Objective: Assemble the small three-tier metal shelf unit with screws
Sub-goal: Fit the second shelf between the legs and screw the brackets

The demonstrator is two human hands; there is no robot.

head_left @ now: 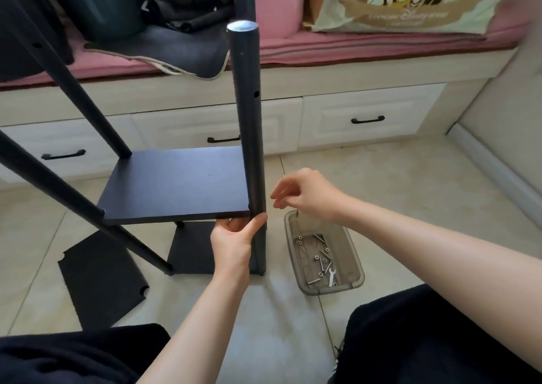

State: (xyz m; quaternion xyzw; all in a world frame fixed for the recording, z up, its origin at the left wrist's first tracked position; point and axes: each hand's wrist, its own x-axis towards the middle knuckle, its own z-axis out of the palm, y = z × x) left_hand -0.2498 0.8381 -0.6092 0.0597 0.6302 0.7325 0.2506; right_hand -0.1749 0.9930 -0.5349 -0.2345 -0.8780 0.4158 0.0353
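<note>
Tiled floor (366, 178) carries the half-built shelf unit (176, 184) at centre, a loose panel (99, 278) at 8 o'clock, a screw tray (322, 254) at 4 o'clock, drawers and pink cushion at 12. Left hand (234, 237) grips the near post (249, 137) under the middle shelf. Right hand (305, 196), just beside that post, has curled fingers; whether its grip pinches anything I cannot tell.

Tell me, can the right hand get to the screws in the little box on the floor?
Probably yes. The right hand hangs just above the open plastic box, nothing lies between it and the screws, and the left hand is off to the side at the near post.
</note>
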